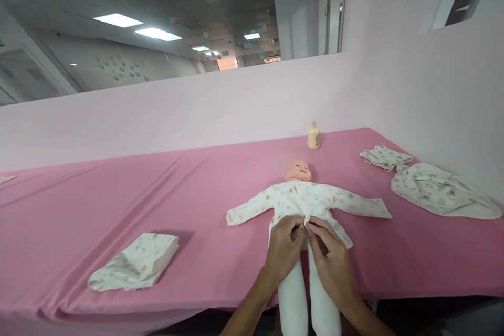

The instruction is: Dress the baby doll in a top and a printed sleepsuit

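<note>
I count one doll [298, 170], one bottle [314, 135] well beyond my fingers, and three heaps of baby clothes [136, 262]: one far left of them, two off right. My left hand [284, 249] and right hand [328, 252] pinch the shirt [303, 199] hem at the doll's waist, fingertips clamped together. They hide perhaps a snap. The doll's feet are cut off.

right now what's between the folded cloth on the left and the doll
Only bare pink table cover, in the head view, runs from the folded cloth to the doll.
</note>
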The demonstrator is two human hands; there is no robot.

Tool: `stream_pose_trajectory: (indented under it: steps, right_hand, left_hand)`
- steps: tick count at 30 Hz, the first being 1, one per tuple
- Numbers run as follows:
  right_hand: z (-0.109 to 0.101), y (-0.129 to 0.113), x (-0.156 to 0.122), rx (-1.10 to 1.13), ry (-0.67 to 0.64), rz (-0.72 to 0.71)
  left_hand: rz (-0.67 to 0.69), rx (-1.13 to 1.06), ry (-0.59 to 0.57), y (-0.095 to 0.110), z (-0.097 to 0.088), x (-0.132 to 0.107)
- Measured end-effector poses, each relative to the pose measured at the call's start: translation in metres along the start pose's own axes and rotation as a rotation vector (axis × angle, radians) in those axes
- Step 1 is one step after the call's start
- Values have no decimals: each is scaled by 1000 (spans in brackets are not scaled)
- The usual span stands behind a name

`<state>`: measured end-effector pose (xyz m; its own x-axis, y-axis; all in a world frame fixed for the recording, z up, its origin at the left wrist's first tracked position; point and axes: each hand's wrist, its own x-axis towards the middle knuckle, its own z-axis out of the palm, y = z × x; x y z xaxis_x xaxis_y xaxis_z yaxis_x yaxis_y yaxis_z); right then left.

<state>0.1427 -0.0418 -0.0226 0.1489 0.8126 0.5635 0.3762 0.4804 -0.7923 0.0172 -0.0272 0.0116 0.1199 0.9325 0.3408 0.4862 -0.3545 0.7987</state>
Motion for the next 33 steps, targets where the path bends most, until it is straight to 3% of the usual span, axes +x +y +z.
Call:
stream_pose_trajectory:
  steps: [5,13,25,30,33]
  right_hand:
    - [0,2,0,-18,-11,-65]
    - [-2,7,-3,-46,-55,-20]
    - [-2,5,1,-120,-113,-98]
    - [-3,8,-9,-222,-139,-180]
    - [-7,14,-18,-300,-117,-215]
  left_hand:
    - [-71,-8,-59,8,-3,4]
    - [-84,121,8,3,7,5]
    - [-228,-214,-42,7,-2,6]
    - [-269,-118,-39,12,-3,7]
    - [-228,38,-38,15,-4,-4]
